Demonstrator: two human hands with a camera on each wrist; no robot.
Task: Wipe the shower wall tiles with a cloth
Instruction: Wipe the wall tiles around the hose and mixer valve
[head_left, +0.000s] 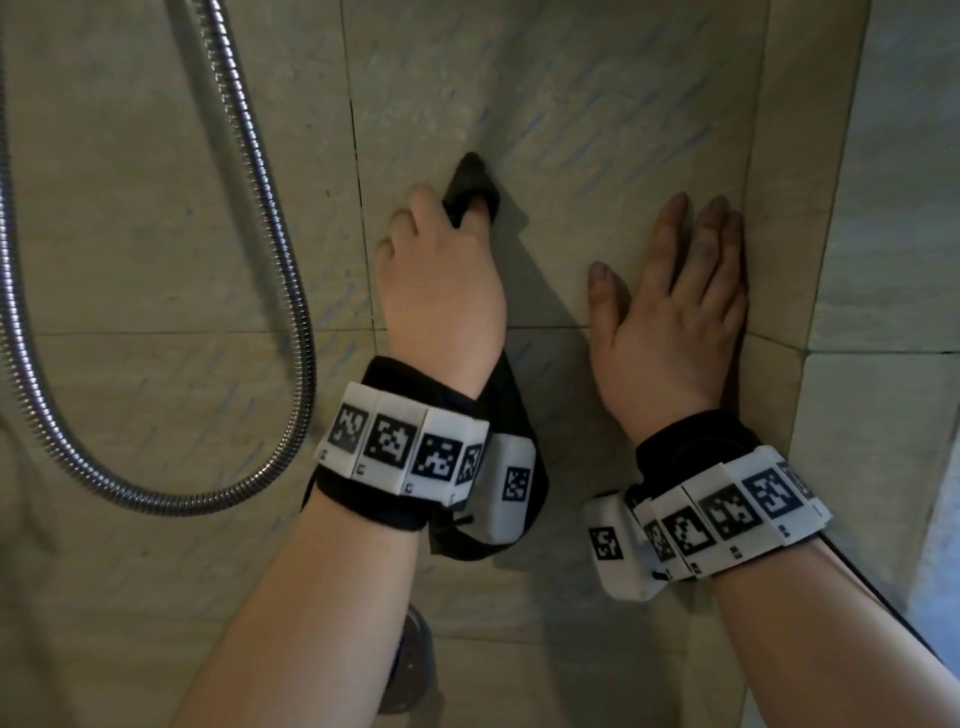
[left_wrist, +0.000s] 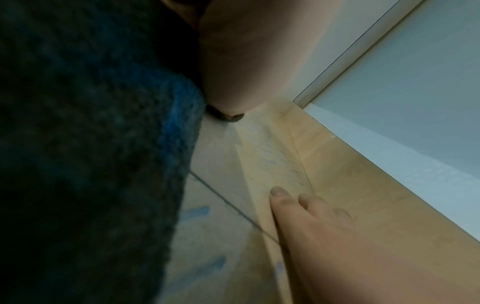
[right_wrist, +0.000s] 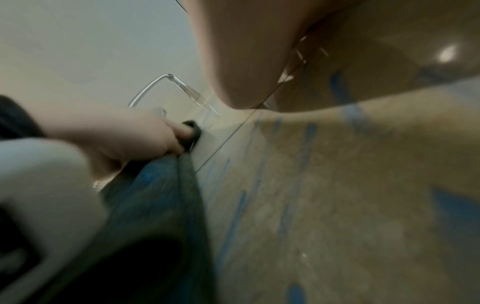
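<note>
A dark blue-grey cloth (head_left: 470, 182) is pressed to the beige shower wall tiles (head_left: 571, 104) by my left hand (head_left: 431, 228), whose fingers curl round its bunched top. The rest of the cloth hangs down past my left wrist. In the left wrist view the cloth (left_wrist: 91, 144) fills the left side. My right hand (head_left: 670, 249) lies flat on the tiles to the right, fingers straight, holding nothing, close to the wall's inner corner. The right wrist view shows my left hand (right_wrist: 145, 133) gripping the cloth (right_wrist: 161, 195). Faint blue streaks mark the tiles.
A metal shower hose (head_left: 249, 156) loops down the wall at the left. The adjoining wall (head_left: 883, 208) meets this one just right of my right hand. A round metal fitting (head_left: 415, 660) sits low on the wall between my forearms.
</note>
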